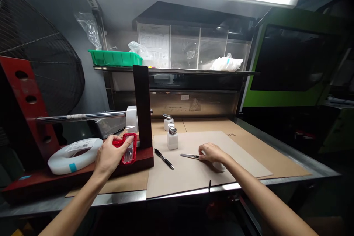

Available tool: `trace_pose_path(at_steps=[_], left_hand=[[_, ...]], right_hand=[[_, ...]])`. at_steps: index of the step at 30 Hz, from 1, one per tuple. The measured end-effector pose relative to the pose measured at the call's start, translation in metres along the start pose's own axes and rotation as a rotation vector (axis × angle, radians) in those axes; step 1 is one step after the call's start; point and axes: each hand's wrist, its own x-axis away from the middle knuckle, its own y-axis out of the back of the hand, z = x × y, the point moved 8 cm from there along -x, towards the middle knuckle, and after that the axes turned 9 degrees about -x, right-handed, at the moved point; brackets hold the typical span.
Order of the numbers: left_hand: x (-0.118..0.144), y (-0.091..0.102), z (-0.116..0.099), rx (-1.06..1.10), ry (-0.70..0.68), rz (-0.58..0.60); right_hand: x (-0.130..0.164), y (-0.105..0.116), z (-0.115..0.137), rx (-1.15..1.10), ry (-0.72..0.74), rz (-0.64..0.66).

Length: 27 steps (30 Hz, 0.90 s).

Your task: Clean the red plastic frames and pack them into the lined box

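My left hand [109, 155] grips a small red plastic part [134, 149] with a clear film-like middle, thumb across its face. It is held up in front of the dark red stand, near the white tape roll [132, 118] on the rod. Over the cardboard sheet [182, 180], my right hand [211, 153] has its fingers closed at the near end of a utility knife [189, 155], whose blade points left. A white piece [219, 167], perhaps cloth or paper, shows beneath the right palm. A black pen [164, 159] lies left of the knife.
Two white dispenser bottles, the nearer bottle [173, 140] with a metal cap, stand behind the pen. A large translucent film roll [59, 162] lies on the stand's base [132, 166]. Above is a shelf [179, 70] with a green bin [116, 59]. A fan [41, 51] stands left.
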Motion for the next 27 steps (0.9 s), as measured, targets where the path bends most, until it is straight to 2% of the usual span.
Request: trace_pose_path(at_steps=[4, 7, 9, 12, 15, 17, 20, 27], left_hand=[[-0.003, -0.004, 0.003, 0.01, -0.002, 0.013], [-0.004, -0.006, 0.005, 0.013, -0.016, 0.022], [-0.004, -0.006, 0.006, 0.015, -0.02, 0.021], [-0.004, -0.006, 0.008, 0.015, -0.021, 0.019], [-0.005, -0.006, 0.007, 0.009, -0.019, 0.025], [-0.005, -0.007, 0.008, 0.001, -0.015, 0.031], [-0.006, -0.007, 0.01, -0.008, -0.006, 0.037], [-0.008, -0.007, 0.012, -0.007, 0.002, 0.054]], right_hand=[[0.006, 0.008, 0.004, -0.055, 0.075, -0.063], [0.015, 0.029, 0.023, -0.103, 0.149, -0.197], [0.02, 0.049, 0.048, -0.125, 0.215, -0.318], [0.022, 0.076, 0.101, -0.117, 0.334, -0.475], [0.017, 0.09, 0.153, -0.048, 0.413, -0.569], [0.011, 0.092, 0.18, 0.01, 0.444, -0.599], [0.0, 0.09, 0.203, 0.096, 0.475, -0.608], [-0.008, 0.083, 0.216, 0.227, 0.497, -0.577]])
